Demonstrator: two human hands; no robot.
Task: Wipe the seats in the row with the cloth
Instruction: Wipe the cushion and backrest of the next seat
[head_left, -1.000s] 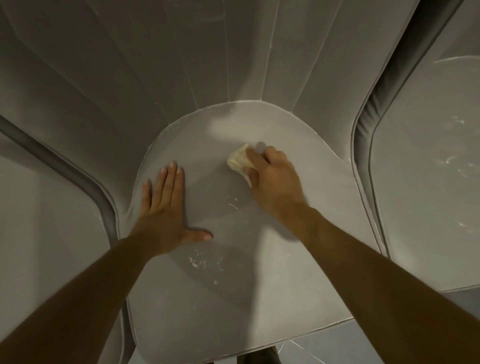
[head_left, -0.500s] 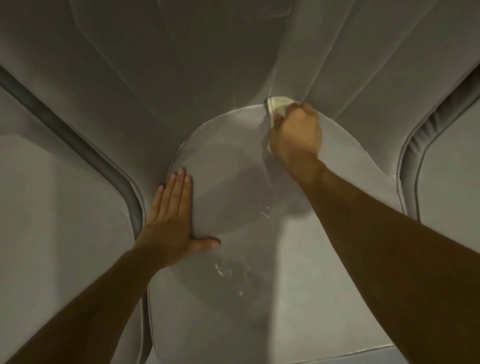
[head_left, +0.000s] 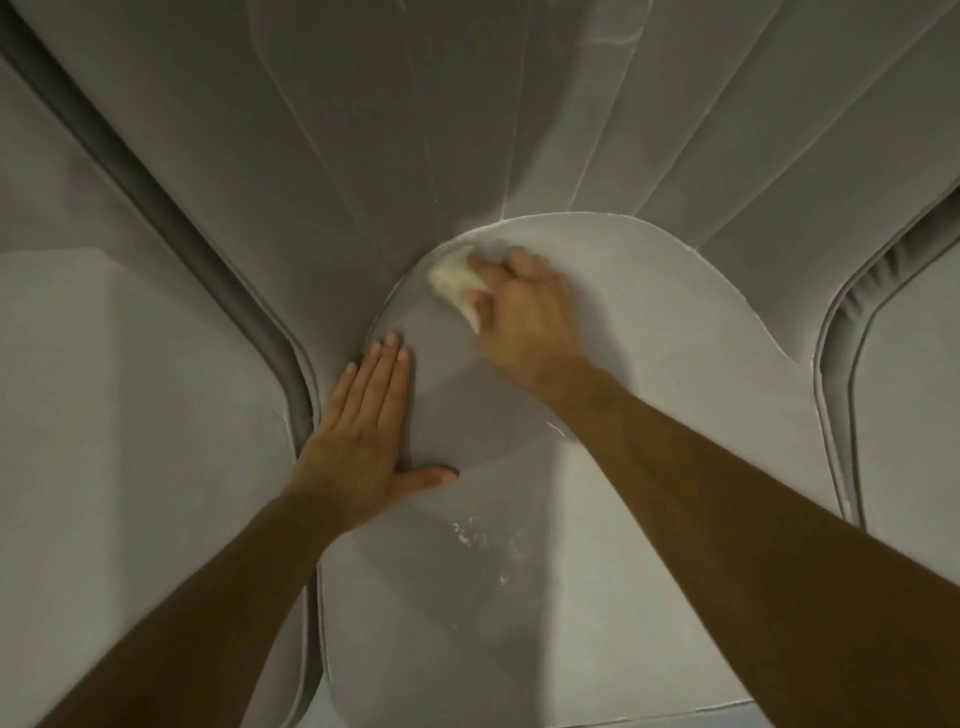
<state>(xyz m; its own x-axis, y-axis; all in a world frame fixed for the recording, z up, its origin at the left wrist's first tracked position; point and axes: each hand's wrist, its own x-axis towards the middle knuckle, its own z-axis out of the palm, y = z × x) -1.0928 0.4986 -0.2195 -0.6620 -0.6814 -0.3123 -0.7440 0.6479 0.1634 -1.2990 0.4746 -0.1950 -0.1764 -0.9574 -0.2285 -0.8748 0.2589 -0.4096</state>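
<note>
A grey padded seat cushion (head_left: 675, 415) fills the middle of the head view, with its ribbed backrest (head_left: 415, 130) above. My right hand (head_left: 524, 317) grips a bunched pale cloth (head_left: 454, 280) and presses it against the cushion's far left edge, where it meets the backrest. My left hand (head_left: 363, 431) lies flat on the cushion's left side, fingers straight, thumb spread out. White flecks (head_left: 467, 535) dot the cushion nearer to me.
A neighbouring grey seat (head_left: 130, 415) lies to the left behind a dark padded seam (head_left: 208, 249). Another seat (head_left: 914, 415) shows at the right edge past a similar seam. A strip of floor shows at the bottom right.
My right hand has swept the cloth from the top of the cushion's rear edge leftward and down along the curve. The left hand has stayed flat in place.
</note>
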